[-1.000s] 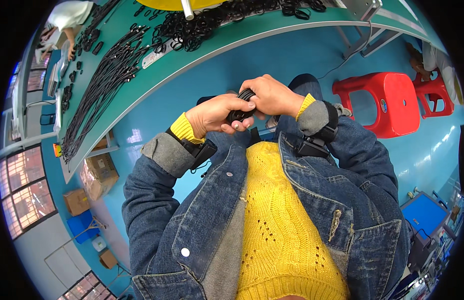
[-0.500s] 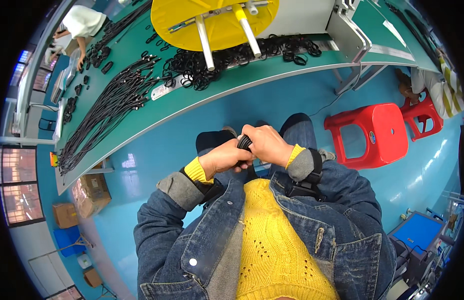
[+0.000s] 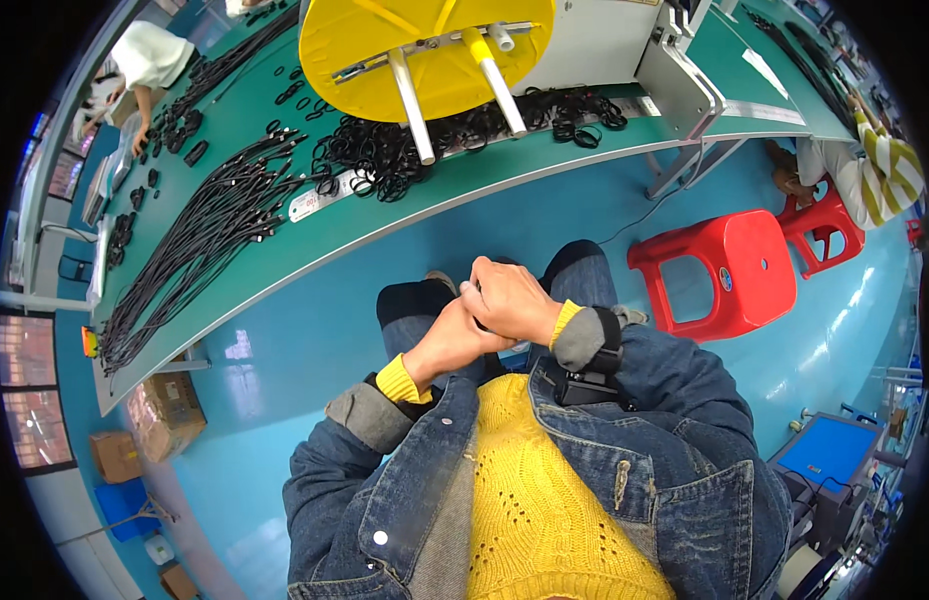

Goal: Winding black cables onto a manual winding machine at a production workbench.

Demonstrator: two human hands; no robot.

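Head view. The right hand (image 3: 511,300) is lying over the left hand (image 3: 456,338), fingers curled together, above the person's lap in front of the green workbench (image 3: 384,215). Whatever the hands are gripping is hidden beneath them, so neither the clamped object nor its long axis can be told. Black cable bundles (image 3: 199,225) are lying lengthwise along the bench; coiled black rings (image 3: 404,150) are heaped beneath the yellow reel (image 3: 424,45). A red stool (image 3: 724,270) is standing nearby.
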